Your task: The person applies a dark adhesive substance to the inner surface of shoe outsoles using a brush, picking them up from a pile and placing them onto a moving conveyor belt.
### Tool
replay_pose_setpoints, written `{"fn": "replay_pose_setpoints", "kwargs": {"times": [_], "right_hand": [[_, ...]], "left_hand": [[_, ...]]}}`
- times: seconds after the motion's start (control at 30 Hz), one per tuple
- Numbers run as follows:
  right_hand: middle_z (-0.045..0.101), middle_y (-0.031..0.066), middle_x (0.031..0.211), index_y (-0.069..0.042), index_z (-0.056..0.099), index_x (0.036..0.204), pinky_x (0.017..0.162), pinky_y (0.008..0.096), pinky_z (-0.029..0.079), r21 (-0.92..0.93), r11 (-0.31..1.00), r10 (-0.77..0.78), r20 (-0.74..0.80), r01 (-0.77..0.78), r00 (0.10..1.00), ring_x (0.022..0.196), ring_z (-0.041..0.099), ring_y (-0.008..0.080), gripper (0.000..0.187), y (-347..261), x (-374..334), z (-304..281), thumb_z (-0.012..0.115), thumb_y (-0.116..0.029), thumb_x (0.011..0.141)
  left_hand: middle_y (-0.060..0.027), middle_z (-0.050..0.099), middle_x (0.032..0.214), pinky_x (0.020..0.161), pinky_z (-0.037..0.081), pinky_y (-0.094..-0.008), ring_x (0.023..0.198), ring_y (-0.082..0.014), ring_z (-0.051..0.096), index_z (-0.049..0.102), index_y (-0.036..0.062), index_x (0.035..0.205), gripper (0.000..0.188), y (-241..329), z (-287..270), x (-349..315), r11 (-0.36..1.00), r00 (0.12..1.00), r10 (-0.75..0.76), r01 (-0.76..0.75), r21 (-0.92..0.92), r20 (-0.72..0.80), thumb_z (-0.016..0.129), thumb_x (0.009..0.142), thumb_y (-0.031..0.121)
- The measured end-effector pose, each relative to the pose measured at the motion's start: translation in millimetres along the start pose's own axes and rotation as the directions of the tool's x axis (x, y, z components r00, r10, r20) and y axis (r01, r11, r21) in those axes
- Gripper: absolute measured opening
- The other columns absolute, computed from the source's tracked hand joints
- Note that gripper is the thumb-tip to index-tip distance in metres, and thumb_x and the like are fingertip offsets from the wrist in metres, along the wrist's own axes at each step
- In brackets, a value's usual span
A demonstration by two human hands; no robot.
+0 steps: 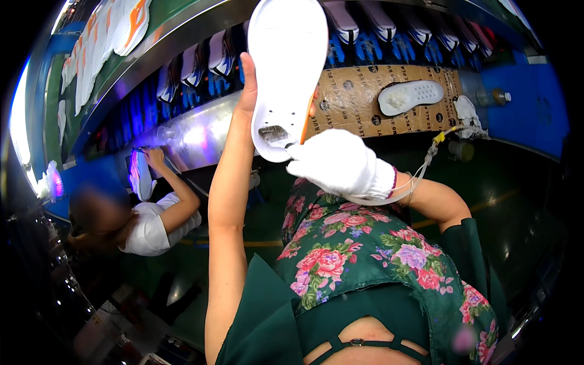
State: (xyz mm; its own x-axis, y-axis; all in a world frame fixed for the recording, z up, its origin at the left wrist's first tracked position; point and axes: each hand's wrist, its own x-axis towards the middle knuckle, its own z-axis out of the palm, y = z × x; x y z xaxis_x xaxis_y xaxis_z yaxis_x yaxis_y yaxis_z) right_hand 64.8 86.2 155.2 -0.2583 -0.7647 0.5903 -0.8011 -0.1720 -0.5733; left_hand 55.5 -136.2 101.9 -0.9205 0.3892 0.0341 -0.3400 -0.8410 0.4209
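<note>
My left hand (248, 91) supports a white shoe sole (289, 61) from behind, thumb along its left edge and fingertips showing at the right edge. The sole is held up lengthwise, its inner side facing me. A rectangular recess and several small holes mark its near end, and a strip of orange shows on its right side. My right hand (340, 161), in a white knitted glove, is closed at the near end of the sole. From its fingers pokes a small dark-tipped tool (292, 146), touching or almost touching the rim; the rest is hidden. Clear tubing (420, 173) passes by the glove's cuff.
Beyond, a cardboard sheet (350, 91) bears another sole (410, 97) and a crumpled white cloth (467, 111). Shoe uppers (222, 53) hang along the conveyor. More soles (112, 36) lie on the upper left shelf. At left, a co-worker (155, 222) handles a shoe (141, 176).
</note>
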Motion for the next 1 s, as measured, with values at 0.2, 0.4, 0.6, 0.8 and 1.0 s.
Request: {"fn": "replay_pose_setpoints", "kwargs": {"times": [0.2, 0.4, 0.6, 0.8, 1.0], "right_hand": [[0.075, 0.0066, 0.1, -0.016, 0.075, 0.102, 0.069, 0.0366, 0.056, 0.459, 0.886, 0.047, 0.049, -0.065, 0.998, 0.079, 0.07, 0.0255, 0.031, -0.9, 5.0, -7.7, 0.08, -0.006, 0.073], [0.072, 0.0074, 0.102, -0.016, 0.07, 0.111, 0.074, 0.0377, 0.056, 0.087, 0.996, -0.034, 0.168, 0.02, 0.985, 0.086, 0.07, 0.0277, 0.038, 4.8, 1.7, 0.6, 0.078, -0.006, 0.075], [0.072, 0.0053, 0.102, -0.016, 0.074, 0.101, 0.079, 0.0385, 0.055, 0.242, 0.96, 0.104, 0.149, -0.139, 0.983, 0.091, 0.07, 0.0274, 0.027, 17.3, 7.5, -14.5, 0.077, -0.006, 0.077], [0.073, 0.0067, 0.098, -0.014, 0.074, 0.1, 0.076, 0.0383, 0.054, 0.242, 0.943, 0.181, 0.203, -0.228, 0.962, 0.087, 0.069, 0.0289, 0.026, 15.7, 10.7, -21.3, 0.076, -0.004, 0.076], [0.075, 0.0119, 0.093, 0.0, 0.076, 0.093, 0.078, 0.0314, 0.055, 0.521, 0.63, 0.505, 0.288, -0.576, 0.813, 0.084, 0.07, 0.0205, 0.015, 2.5, 19.5, -5.9, 0.078, -0.002, 0.079]], "left_hand": [[-0.0259, 0.065, 0.119, 0.075, 0.063, -0.0526, 0.096, -0.0367, 0.072, 0.048, 0.0035, 0.144, 0.108, 3.1, -8.0, -2.8, 0.977, 0.977, -0.213, 0.213, 0.006, -0.026, 0.048, 0.076, 0.088], [-0.0177, 0.062, 0.135, 0.083, 0.06, -0.0396, 0.114, -0.0257, 0.067, 0.056, 0.0101, 0.142, 0.08, 0.4, 16.0, 9.6, 0.774, 0.882, -0.037, 0.322, 0.545, -0.469, 0.041, 0.094, 0.072], [-0.0173, 0.06, 0.137, 0.098, 0.051, -0.0354, 0.124, -0.0244, 0.059, 0.055, 0.008, 0.143, 0.083, -3.5, 37.3, 16.2, 0.578, 0.8, -0.158, 0.55, 0.603, -0.579, 0.039, 0.095, 0.074], [-0.0166, 0.06, 0.136, 0.1, 0.049, -0.0383, 0.121, -0.0231, 0.059, 0.054, 0.0044, 0.143, 0.086, 10.7, 17.1, 12.6, 0.463, 0.736, -0.217, 0.655, 0.596, -0.641, 0.037, 0.096, 0.075], [-0.0077, 0.054, 0.146, 0.104, 0.045, -0.0339, 0.126, -0.0203, 0.053, 0.048, 0.01, 0.148, 0.082, 6.3, -31.5, 2.4, 0.848, 0.863, -0.282, 0.428, 0.312, -0.419, 0.042, 0.095, 0.072]]}}
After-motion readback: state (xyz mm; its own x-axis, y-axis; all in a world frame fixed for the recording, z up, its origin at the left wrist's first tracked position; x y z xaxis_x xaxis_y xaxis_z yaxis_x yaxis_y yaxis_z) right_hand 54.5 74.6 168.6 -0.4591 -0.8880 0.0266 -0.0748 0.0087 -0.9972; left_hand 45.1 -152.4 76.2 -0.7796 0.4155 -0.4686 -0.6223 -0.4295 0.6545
